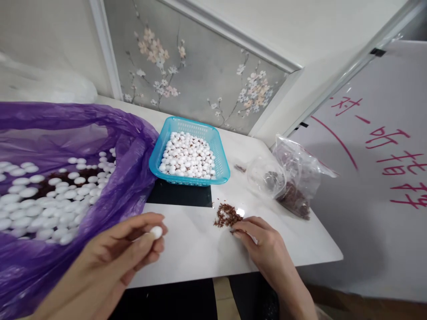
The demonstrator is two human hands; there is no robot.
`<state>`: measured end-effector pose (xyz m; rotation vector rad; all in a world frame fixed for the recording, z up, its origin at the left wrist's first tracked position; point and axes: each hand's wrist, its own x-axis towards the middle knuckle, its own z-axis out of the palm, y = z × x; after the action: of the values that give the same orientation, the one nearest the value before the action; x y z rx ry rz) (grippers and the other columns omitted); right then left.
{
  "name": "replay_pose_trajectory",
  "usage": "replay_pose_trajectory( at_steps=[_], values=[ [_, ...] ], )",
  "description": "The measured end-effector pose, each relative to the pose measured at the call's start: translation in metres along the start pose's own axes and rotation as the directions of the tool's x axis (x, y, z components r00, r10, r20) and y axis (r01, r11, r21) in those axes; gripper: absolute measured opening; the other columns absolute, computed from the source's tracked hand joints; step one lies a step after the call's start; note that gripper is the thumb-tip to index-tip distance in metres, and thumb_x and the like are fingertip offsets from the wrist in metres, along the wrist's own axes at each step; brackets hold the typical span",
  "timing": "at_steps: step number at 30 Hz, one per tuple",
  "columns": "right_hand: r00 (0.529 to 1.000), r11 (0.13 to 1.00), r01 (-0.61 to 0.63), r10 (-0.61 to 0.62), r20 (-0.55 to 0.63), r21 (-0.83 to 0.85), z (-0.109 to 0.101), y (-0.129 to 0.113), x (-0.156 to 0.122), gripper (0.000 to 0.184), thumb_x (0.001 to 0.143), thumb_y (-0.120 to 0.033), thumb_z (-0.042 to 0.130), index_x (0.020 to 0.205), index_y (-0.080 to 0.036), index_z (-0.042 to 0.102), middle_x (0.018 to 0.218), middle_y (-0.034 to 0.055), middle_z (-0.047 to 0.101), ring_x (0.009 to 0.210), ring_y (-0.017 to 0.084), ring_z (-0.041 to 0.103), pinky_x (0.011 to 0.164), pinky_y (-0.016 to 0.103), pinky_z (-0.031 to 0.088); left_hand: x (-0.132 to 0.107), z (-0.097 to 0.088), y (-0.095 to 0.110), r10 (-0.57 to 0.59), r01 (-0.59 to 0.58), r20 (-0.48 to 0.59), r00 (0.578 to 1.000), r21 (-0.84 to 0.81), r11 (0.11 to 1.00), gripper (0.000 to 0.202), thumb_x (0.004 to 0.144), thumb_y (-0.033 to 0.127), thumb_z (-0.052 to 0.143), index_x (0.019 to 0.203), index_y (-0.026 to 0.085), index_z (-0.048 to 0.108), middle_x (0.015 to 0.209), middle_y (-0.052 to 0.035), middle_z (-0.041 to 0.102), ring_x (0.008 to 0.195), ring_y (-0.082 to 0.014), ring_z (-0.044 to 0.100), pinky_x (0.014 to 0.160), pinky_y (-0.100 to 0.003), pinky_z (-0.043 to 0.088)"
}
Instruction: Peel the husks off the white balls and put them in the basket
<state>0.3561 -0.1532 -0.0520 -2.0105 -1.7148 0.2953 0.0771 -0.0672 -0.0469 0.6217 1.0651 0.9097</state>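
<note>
Between the thumb and fingers of my left hand (pixel 133 249) is a small white ball (pixel 156 232), held above the table's front part. My right hand (pixel 263 242) rests at the near right edge of a pile of small brown pieces (pixel 227 215), its thumb and forefinger pinched together. Dark specks show at those fingertips. Beyond the hands stands a blue plastic basket (pixel 190 181), holding many white balls (pixel 188 155) with brown bits among them. At the left, an open purple plastic bag (pixel 130 146) contains more white balls (pixel 63 195) and a brown mass.
A clear round container (pixel 265 178) and a clear bag of brown material (pixel 296 200) sit on the right of the white table (pixel 187 258). A black flat patch (pixel 182 194) lies before the basket. A whiteboard (pixel 360 186) with red writing stands at the right.
</note>
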Motion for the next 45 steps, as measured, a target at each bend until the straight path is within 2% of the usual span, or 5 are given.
replay_pose_trajectory(
  at_steps=[4, 15, 21, 28, 45],
  values=[
    [1.0, 1.0, 0.009, -0.009, -0.027, -0.009, 0.01, 0.002, -0.003, 0.018, 0.087, -0.018, 0.053, 0.08, -0.025, 0.068, 0.087, 0.0029, 0.063, 0.08, 0.019, 0.061, 0.071, 0.029, 0.049, -0.007, 0.036, 0.004, -0.102, 0.107, 0.215, 0.971, -0.011, 0.994, 0.02, 0.069, 0.021, 0.077, 0.088, 0.02, 0.073, 0.078, -0.0007, 0.072, 0.069, -0.0108, 0.066, 0.063, -0.013, 0.056],
    [0.983, 0.903, 0.092, -0.016, -0.18, 0.42, 0.024, -0.044, 0.002, 0.007, 0.087, -0.018, 0.053, 0.091, -0.022, 0.058, 0.079, 0.0013, 0.063, 0.07, 0.015, 0.061, 0.064, 0.025, 0.049, 0.0, 0.032, 0.001, -0.101, 0.13, 0.216, 0.971, -0.122, 0.984, 0.019, 0.061, 0.017, 0.083, 0.078, 0.018, 0.077, 0.084, -0.0029, 0.074, 0.081, -0.0123, 0.067, 0.075, -0.014, 0.054],
    [0.986, 0.609, 0.165, -0.133, -0.105, 0.776, 0.032, -0.086, 0.014, 0.01, 0.085, -0.015, 0.059, 0.082, -0.023, 0.064, 0.075, -0.0006, 0.064, 0.068, 0.013, 0.062, 0.064, 0.025, 0.05, 0.004, 0.033, 0.006, 0.055, -0.046, 0.35, 0.935, -0.034, 0.998, 0.024, 0.067, 0.017, 0.078, 0.09, 0.023, 0.074, 0.079, 0.002, 0.068, 0.075, -0.0086, 0.06, 0.071, -0.014, 0.05],
    [0.998, 0.348, -0.05, 0.056, 0.033, 0.936, 0.042, -0.106, 0.017, 0.006, 0.079, -0.017, 0.068, 0.079, -0.022, 0.065, 0.072, -0.002, 0.069, 0.067, 0.013, 0.066, 0.065, 0.023, 0.053, 0.006, 0.037, 0.001, 0.032, -0.003, 0.385, 0.922, -0.076, 0.997, 0.006, 0.077, 0.02, 0.07, 0.082, 0.018, 0.073, 0.075, -0.0003, 0.066, 0.069, -0.0096, 0.059, 0.067, -0.018, 0.049],
    [0.986, 0.414, 0.103, 0.079, -0.148, 0.904, 0.046, -0.109, 0.042, 0.007, 0.083, -0.019, 0.061, 0.076, -0.02, 0.063, 0.07, -0.0022, 0.062, 0.068, 0.012, 0.06, 0.065, 0.023, 0.05, 0.023, 0.06, 0.01, 0.116, -0.081, 0.352, 0.929, -0.112, 0.99, 0.01, 0.075, 0.024, 0.072, 0.083, 0.017, 0.074, 0.073, 0.0004, 0.069, 0.07, -0.0092, 0.059, 0.074, -0.02, 0.048]
  ],
)
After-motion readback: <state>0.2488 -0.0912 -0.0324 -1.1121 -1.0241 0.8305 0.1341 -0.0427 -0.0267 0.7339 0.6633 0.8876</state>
